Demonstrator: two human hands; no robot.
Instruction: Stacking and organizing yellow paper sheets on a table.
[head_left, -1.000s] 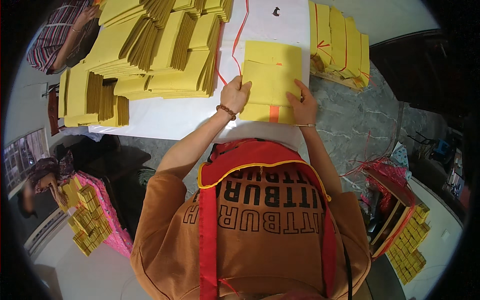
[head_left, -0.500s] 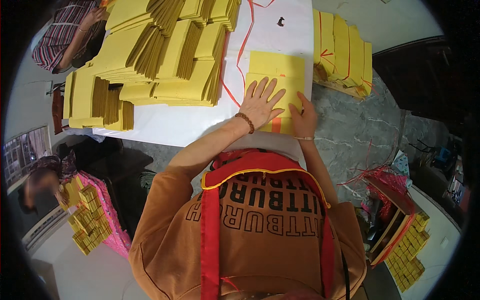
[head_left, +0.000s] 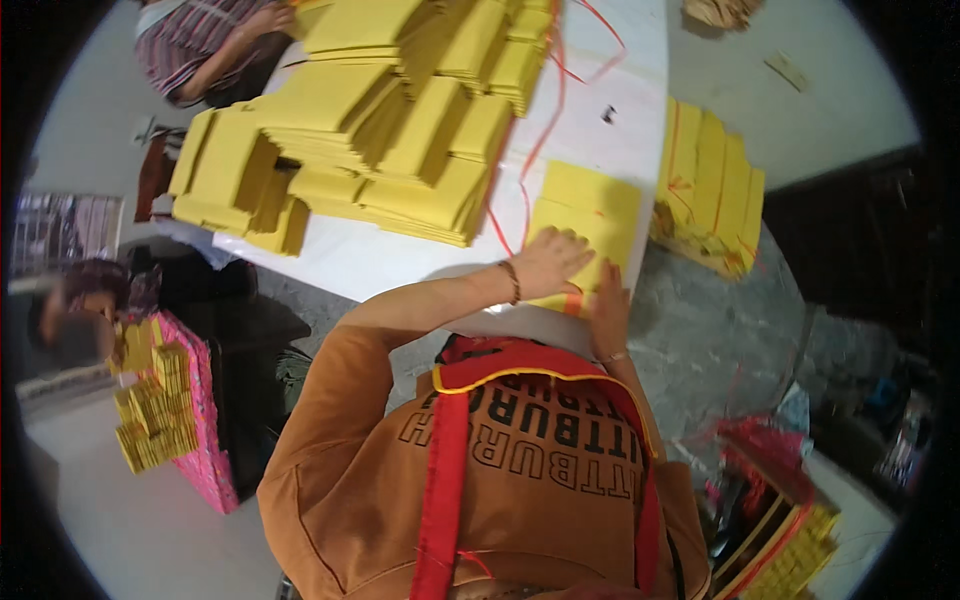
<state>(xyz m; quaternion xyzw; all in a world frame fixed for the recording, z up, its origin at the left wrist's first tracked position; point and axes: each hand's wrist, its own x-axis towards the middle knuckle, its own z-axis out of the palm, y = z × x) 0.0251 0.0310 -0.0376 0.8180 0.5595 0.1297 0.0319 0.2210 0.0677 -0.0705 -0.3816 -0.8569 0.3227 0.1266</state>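
Observation:
A yellow paper sheet [head_left: 590, 190], folded in layers, lies near the right edge of the white table [head_left: 635, 60]. A small orange-red strip [head_left: 573, 303] shows at its near end. My left hand [head_left: 548, 268], with a beaded bracelet on the wrist, presses palm down on the paper, its fingers stretched across it. At the paper's right edge my right hand [head_left: 611, 312] rests with its fingers extended, thumb side toward the sheet. Neither hand has anything gripped in it. A thin red string [head_left: 527, 170] runs along the table, left of the paper.
Tall stacks of folded yellow paper [head_left: 420, 140] cover the table's left part. Tied yellow bundles [head_left: 708, 185] stand beyond the right edge. A person in a striped top [head_left: 190, 50] is at the far left; another sits by a pink-covered table [head_left: 215, 430]. A wooden box [head_left: 750, 530] stands lower right.
The whole view has shifted and tilted. My left hand's fingers, spread wide before, are closer together and lie nearer the paper's near end. My right hand's fingers have straightened along the edge.

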